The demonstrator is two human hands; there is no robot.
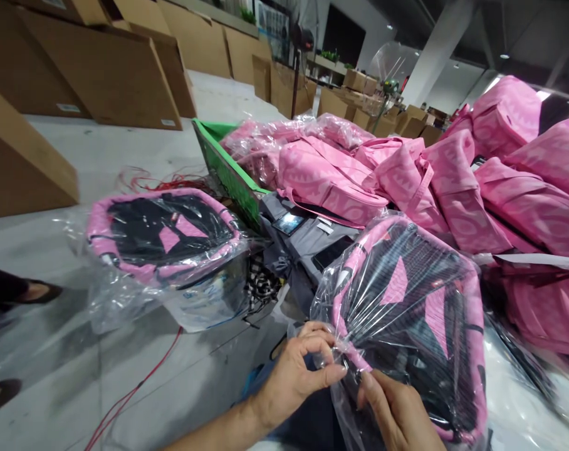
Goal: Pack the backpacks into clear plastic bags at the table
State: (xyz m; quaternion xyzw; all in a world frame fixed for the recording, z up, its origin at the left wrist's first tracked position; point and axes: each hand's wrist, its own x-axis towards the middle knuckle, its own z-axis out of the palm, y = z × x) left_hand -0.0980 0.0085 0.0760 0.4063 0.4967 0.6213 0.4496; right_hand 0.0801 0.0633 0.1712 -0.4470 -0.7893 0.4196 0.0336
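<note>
Right in front of me lies a black bag with a pink padded rim and two pink patches, inside a clear plastic bag. My left hand is at its near left edge, with curled fingers gathering the crinkled plastic. Beside it, my right hand pinches the plastic at the near edge between thumb and fingers. Folds run from the left hand's grip across the black mesh. What lies under the right fingers is partly hidden.
A similar wrapped pink-rimmed bag rests at left. Pink patterned bags pile up in and beyond a green bin. A phone lies on grey cloth. Cardboard boxes stand behind. A red cord trails over the floor. A person's feet show at far left.
</note>
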